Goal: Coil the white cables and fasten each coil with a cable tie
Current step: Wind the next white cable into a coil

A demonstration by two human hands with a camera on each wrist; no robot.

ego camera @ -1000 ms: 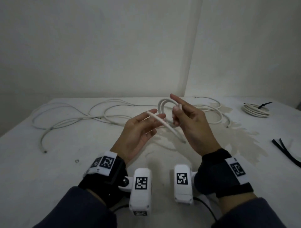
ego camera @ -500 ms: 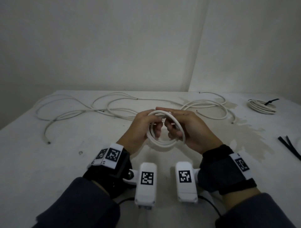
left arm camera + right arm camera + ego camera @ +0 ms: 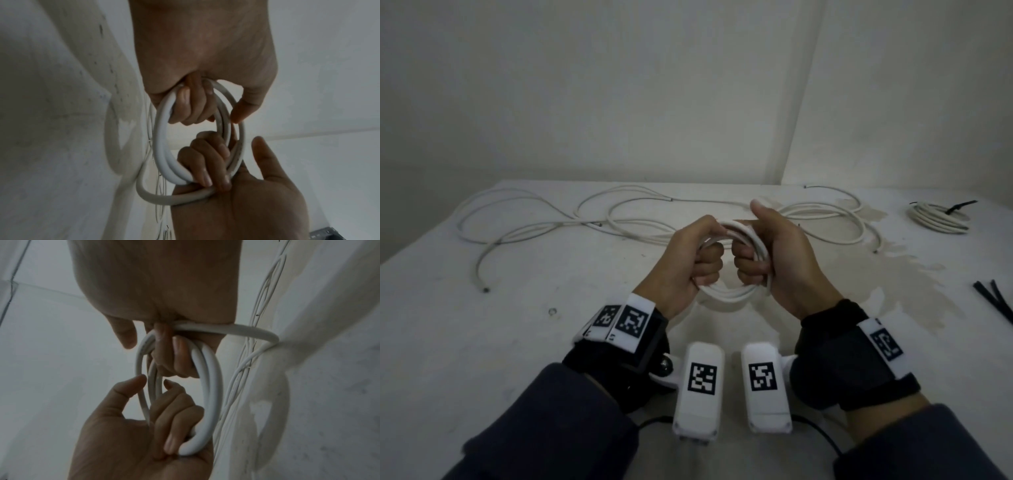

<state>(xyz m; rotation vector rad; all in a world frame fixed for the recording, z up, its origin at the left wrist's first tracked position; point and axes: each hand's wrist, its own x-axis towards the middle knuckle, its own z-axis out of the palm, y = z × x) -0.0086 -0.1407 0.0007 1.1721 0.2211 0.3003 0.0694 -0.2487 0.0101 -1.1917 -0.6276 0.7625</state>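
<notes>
A white counter point(image 3: 482, 342) fills the corner of the room, stained with a pale dried patch point(image 3: 887, 281) toward its right side. Across its far edge sprawl the loose white cables point(image 3: 619, 226), long lazy loops running from the far left corner toward the middle, with another looser bunch point(image 3: 835, 219) behind the person's hands. In the far right corner sits a finished coil point(image 3: 938, 222), already cinched with a black cable tie point(image 3: 959, 207). At the right edge lie a few spare black cable ties point(image 3: 996, 301), crossed over each other. Near the middle, held up off the counter, is the coil being made point(image 3: 729, 294), several turns of white cable gathered into a ring. The left hand point(image 3: 688, 260) has its fingers curled through the ring on the left side, clasping the turns; the right hand point(image 3: 780, 260) clasps the opposite side the same way, thumb raised. One strand point(image 3: 236, 331) trails out of the right fist down toward the counter.
</notes>
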